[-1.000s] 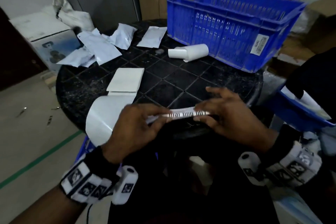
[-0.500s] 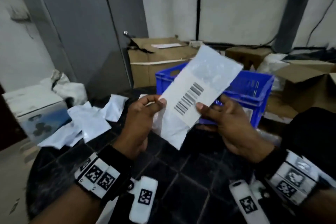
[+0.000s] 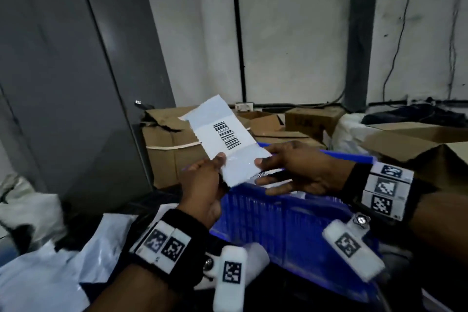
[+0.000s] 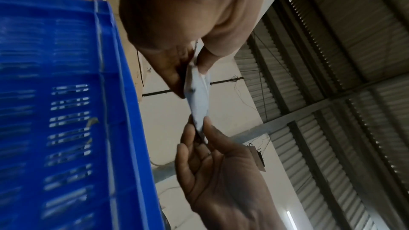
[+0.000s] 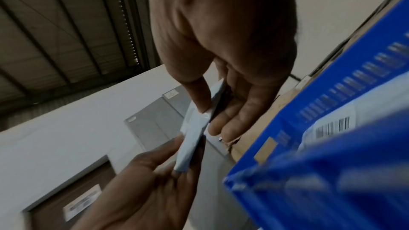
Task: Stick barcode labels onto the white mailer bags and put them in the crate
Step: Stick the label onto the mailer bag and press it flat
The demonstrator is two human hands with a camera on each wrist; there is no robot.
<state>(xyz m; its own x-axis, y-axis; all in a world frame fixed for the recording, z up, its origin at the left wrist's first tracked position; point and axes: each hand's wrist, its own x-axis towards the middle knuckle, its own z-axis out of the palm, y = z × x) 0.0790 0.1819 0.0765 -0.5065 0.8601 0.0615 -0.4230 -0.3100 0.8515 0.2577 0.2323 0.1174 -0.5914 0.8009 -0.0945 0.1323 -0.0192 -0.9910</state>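
Note:
A white mailer bag (image 3: pixel 229 157) with a barcode label (image 3: pixel 226 135) stuck across its middle stands tilted in the air above the near-left rim of the blue crate (image 3: pixel 291 223). My left hand (image 3: pixel 221 163) pinches its lower left edge and my right hand (image 3: pixel 263 164) pinches its lower right corner. The left wrist view shows the bag (image 4: pixel 199 102) edge-on between both pinches, beside the crate wall (image 4: pixel 66 93). The right wrist view shows the same bag (image 5: pixel 192 137), and another labelled bag (image 5: pixel 332 125) lying inside the crate (image 5: pixel 321 190).
Several unlabelled white bags (image 3: pixel 50 273) lie on the dark table at the lower left. Open cardboard boxes (image 3: pixel 172 157) stand behind the crate, and a grey metal cabinet (image 3: pixel 76 83) rises at the left. More boxes (image 3: pixel 417 139) sit at the right.
Both hands lifted the labelled bag from the table's near edge and carried it forward over the crate. It has turned more upright, and the head view has tilted up.

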